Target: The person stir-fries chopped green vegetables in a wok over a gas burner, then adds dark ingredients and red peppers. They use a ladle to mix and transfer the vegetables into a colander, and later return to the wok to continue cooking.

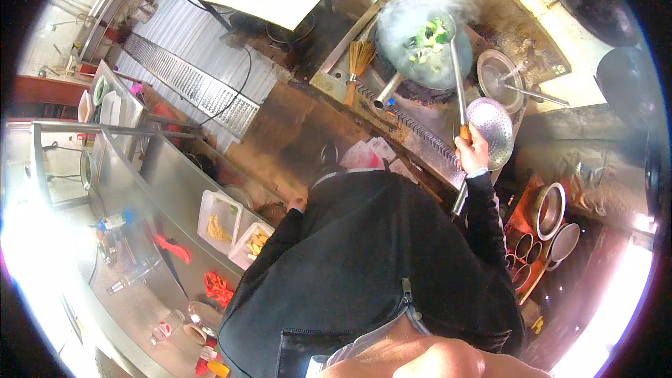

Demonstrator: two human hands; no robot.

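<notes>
My right hand [472, 152] is closed round the wooden-ended handle of a long metal ladle [458, 73]. Its bowl reaches into a steaming wok [458, 77] on the stove, where green vegetables [431, 33] lie; steam partly veils them. The wok's hollow handle [388, 91] points toward me. Just beside my right hand rests a perforated metal skimmer [493, 129]. My left hand [297, 204] hangs low at my left side, mostly hidden by the dark sleeve, so its fingers cannot be made out. It is nearest to the counter with the white tubs.
A bamboo brush [360, 61] lies left of the wok, and a metal pot [483, 63] stands to its right. White food tubs [204, 204] sit on the steel counter [150, 161] at my left. Several pots and a pan [564, 242] are stacked at lower right.
</notes>
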